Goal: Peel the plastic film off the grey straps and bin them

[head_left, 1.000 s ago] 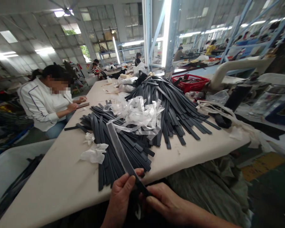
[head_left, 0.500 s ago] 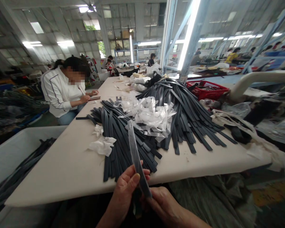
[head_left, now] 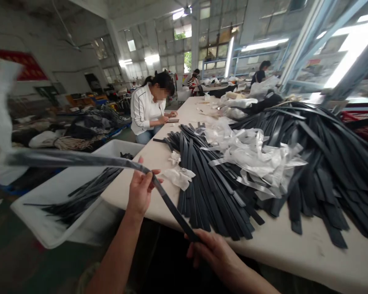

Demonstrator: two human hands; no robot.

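Observation:
A long flat black strap [head_left: 175, 210] runs from my right hand up through my left hand and out towards the left edge. My left hand [head_left: 141, 188] pinches it mid-length between thumb and fingers, over the near edge of the table. Lower and to the right, my right hand [head_left: 216, 251] is closed around the strap. Greyish, translucent film seems to cover the strap's far part. A blurred white piece [head_left: 0, 110] is at its left end; I cannot tell whether they are joined. Many similar black straps [head_left: 199, 183] lie fanned out beside my hands.
Crumpled white film strips [head_left: 257, 159] lie on the strap piles on the pale table [head_left: 122, 190]. A white bin [head_left: 53, 241] holding dark straps stands at left. Across the table's left side sits a co-worker [head_left: 144, 110] with a flat object. A red basket [head_left: 360, 122] is at right.
The view has turned left. My left hand has moved left and away from my right hand, and the strap, upright before, now stretches out to the left.

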